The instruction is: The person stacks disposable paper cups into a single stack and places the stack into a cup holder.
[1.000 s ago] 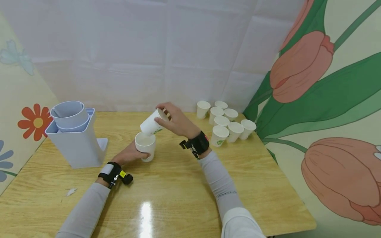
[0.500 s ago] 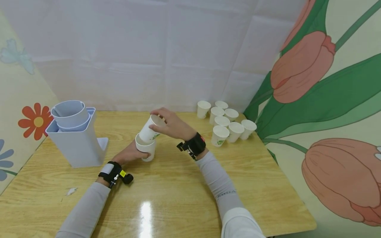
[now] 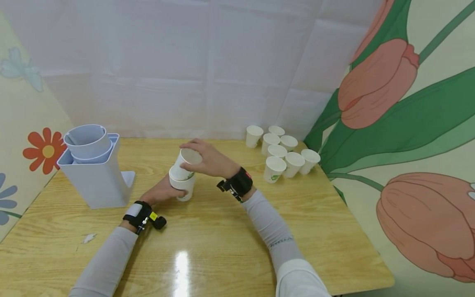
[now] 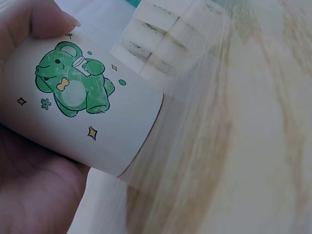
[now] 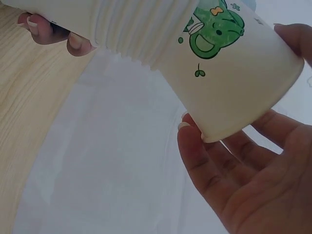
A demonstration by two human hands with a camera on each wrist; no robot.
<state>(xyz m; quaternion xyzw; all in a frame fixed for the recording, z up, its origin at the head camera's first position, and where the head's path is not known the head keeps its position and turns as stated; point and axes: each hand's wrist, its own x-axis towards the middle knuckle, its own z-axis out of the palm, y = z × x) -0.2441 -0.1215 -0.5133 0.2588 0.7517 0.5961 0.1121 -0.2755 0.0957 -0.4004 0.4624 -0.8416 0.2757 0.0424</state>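
Note:
My left hand (image 3: 161, 192) grips a short stack of white paper cups (image 3: 189, 189) standing near the middle of the table. In the left wrist view its thumb and palm lie around a cup printed with a green bear (image 4: 73, 87). Above, my right hand (image 3: 213, 160) holds another paper cup (image 3: 180, 163) by its rim, tilted, with its base sunk into the mouth of the stack. The right wrist view shows this cup's bear print (image 5: 214, 31), the fingers (image 5: 204, 170) at its rim, and several nested rims (image 5: 141, 29) beyond it.
Several loose paper cups (image 3: 275, 166) stand upright at the back right of the wooden table (image 3: 222, 247). On the left is a pale blue bin (image 3: 102, 185) with a round blue container (image 3: 87, 144) in its top. A white sheet (image 3: 148, 62) hangs behind.
My right hand has moved down and left, lowering its cup from above the stack's rim into the stack's mouth. The left hand and the stack have stayed put.

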